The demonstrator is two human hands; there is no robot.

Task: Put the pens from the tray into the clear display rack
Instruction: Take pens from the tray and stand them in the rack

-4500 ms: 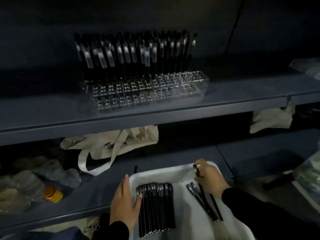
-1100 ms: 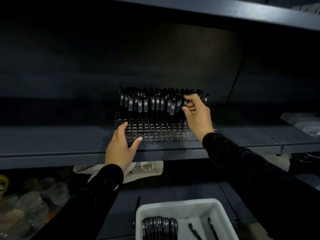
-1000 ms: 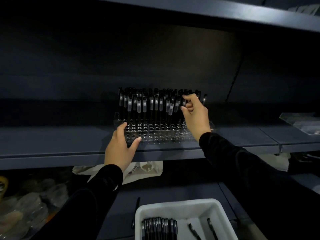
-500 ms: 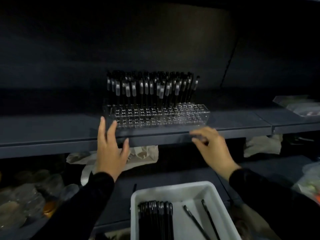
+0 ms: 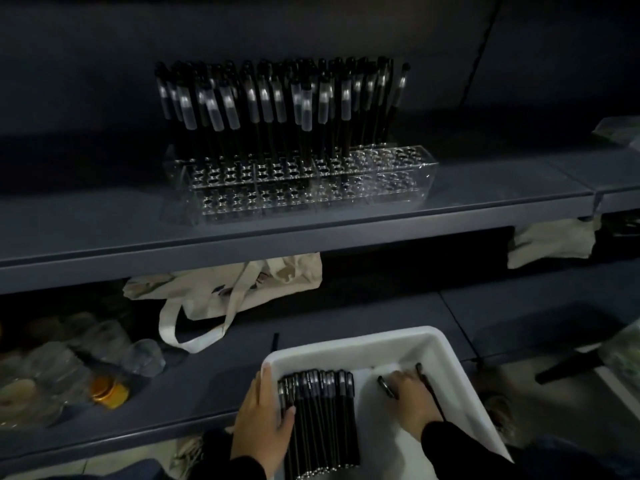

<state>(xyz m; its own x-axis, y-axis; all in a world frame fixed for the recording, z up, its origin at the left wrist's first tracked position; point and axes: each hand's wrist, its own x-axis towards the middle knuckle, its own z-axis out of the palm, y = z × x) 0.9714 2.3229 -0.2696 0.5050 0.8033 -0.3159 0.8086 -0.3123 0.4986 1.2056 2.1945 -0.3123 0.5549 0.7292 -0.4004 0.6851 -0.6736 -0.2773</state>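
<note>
Picking up from the white tray (image 5: 460, 386): right hand (image 5: 414, 401) down on two loose pens (image 5: 386, 386), fingers' grasp not discernible; left hand (image 5: 261, 417) flat against the bundled pens (image 5: 320, 417); best pinched singly, cap uppermost, for the clear display rack (image 5: 391, 174) above.

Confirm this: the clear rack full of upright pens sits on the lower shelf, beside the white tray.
Not right. The head view shows the clear rack on the upper shelf, above the white tray. The pens in it do stand upright.
</note>
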